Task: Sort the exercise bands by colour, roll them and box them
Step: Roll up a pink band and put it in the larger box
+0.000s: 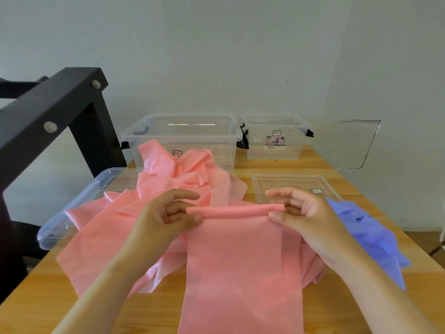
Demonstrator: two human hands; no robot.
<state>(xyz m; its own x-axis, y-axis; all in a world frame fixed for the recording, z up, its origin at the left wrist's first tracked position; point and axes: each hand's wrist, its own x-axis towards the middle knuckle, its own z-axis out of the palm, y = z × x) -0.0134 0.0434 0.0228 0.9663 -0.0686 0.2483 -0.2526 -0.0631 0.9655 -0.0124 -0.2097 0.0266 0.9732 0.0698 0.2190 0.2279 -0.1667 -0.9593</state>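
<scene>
Bright, diffuse light in a wide-angle view; shadows soft throughout.

The pale wall (216,56) is evenly lit; a white glint streaks the far clear box (183,131); a soft sheen sits on the blue band (375,237) at right; the pink band (240,261) carries only weak shadows; the black frame (60,112) at left leans with lens distortion; near edges look slightly soft.
</scene>
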